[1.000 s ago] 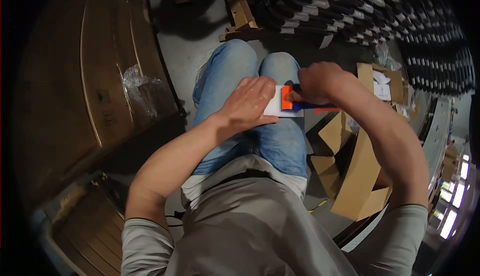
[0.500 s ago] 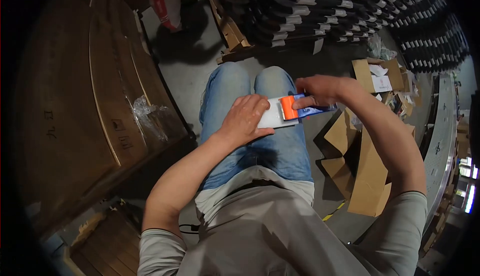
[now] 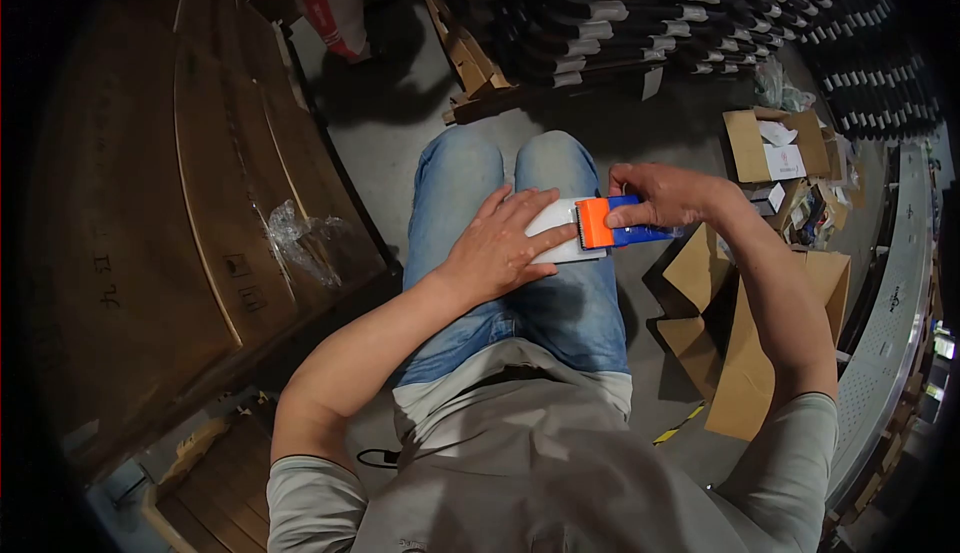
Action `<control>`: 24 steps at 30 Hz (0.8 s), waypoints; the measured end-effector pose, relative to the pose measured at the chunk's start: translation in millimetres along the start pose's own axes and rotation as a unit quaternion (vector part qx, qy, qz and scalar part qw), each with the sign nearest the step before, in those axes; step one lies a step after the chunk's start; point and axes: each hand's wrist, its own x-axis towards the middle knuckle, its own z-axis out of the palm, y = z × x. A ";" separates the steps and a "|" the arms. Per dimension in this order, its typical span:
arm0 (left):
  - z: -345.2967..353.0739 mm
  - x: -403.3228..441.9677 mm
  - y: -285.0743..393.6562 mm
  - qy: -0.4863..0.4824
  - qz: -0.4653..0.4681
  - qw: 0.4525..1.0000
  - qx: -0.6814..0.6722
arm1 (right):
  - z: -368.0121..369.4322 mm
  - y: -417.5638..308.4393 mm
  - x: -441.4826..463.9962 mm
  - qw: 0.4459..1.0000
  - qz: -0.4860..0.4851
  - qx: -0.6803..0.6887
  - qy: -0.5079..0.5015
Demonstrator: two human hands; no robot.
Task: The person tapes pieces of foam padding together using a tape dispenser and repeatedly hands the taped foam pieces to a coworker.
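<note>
Across my thighs lies a flat white piece, its left part covered by my left hand. That hand rests flat on it with the fingers apart, one finger stretched toward the orange plate. My right hand is closed around an orange-and-blue tape dispenser, thumb on its side. The dispenser's dark toothed edge sits over the right end of the white piece. Its blue part points right, partly hidden by my fingers.
Large brown cartons stand close on the left, with crumpled clear plastic on them. An open cardboard box lies right of my legs. Behind it are a smaller box and a metal rail. Stacked black parts fill the back.
My right hand and the dispenser have shifted slightly right and turned, showing the toothed edge more clearly. My left hand has spread its fingers, one reaching further right over the white piece.
</note>
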 end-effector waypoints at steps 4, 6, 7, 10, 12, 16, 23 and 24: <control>4.9 1.1 -4.4 -0.029 -0.016 0.999 -0.034 | -5.5 3.3 0.4 0.999 -0.019 -0.026 0.020; 5.0 1.6 -6.0 -0.027 -0.015 0.999 -0.045 | -7.9 6.9 0.1 0.999 -0.025 -0.029 0.018; 4.5 0.9 -6.4 -0.028 -0.019 0.998 -0.044 | -6.7 11.6 -2.0 0.998 -0.013 -0.045 0.036; 3.1 -1.6 -6.0 -0.034 -0.029 0.998 -0.047 | -10.7 34.2 -18.9 0.997 0.006 -0.047 0.056; 0.4 -2.4 -6.0 -0.033 -0.036 0.998 -0.049 | -14.1 41.0 -25.7 0.997 0.011 -0.040 0.058; -17.1 8.8 4.5 -0.035 0.018 0.999 0.006 | -11.2 40.7 -37.1 0.994 0.021 -0.043 0.097; -3.0 11.8 13.9 -0.069 -0.004 0.995 -0.067 | -5.9 35.0 -39.5 0.993 0.029 -0.064 0.091; -0.6 11.4 14.6 -0.069 -0.003 0.995 -0.070 | -4.9 35.3 -41.8 0.993 0.032 -0.063 0.089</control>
